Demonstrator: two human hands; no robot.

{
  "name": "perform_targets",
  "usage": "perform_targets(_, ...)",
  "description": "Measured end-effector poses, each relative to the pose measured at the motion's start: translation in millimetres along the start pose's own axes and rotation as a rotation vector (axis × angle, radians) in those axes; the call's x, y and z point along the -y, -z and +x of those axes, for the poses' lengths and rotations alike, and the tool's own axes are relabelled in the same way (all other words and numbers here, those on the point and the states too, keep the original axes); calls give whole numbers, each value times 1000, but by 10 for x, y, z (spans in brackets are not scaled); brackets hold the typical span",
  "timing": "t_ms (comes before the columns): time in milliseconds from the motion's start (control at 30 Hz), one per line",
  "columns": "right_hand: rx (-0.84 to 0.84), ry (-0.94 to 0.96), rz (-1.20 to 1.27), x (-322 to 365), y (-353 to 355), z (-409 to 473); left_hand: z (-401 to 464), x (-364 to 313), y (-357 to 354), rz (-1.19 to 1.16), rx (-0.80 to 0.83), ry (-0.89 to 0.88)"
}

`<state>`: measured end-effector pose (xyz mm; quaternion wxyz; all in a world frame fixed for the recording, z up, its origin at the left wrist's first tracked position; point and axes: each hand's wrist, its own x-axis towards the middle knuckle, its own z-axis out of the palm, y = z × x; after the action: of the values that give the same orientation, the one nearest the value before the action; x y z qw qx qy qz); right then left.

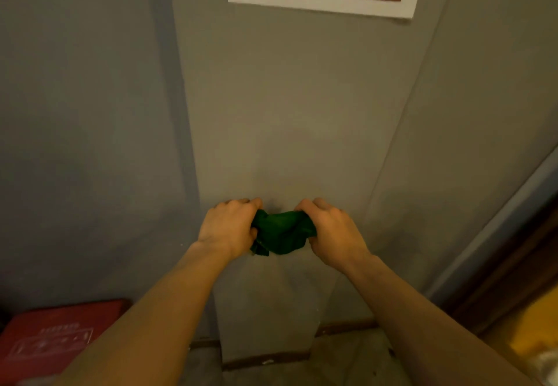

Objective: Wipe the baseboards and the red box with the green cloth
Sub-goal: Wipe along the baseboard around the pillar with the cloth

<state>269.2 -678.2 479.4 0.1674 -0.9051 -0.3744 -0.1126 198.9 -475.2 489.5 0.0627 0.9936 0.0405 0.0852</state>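
Both hands are clamped on the green cloth (pixel 282 231), left hand (pixel 228 228) and right hand (pixel 330 231) gripping opposite ends, bunching it before the grey wall, probably to fold a wiping pad. The red box (pixel 51 340) sits at 8 o'clock; the baseboard (pixel 265 358) at 6 o'clock. Neither is being touched.

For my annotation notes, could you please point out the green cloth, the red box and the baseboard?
green cloth (pixel 282 231), head view, its bunched middle.
red box (pixel 51 334), head view, its printed top face.
baseboard (pixel 265 359), head view, the strip below the column.
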Motion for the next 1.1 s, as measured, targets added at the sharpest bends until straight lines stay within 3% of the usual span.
perform_targets(467,147,78,22,-1008,-1032,-268,141,-376,-1374,-15,34,132)
perform_targets(1100,217,8,114,-1673,-4507,-1403,-531,310,-5040,-76,66,122)
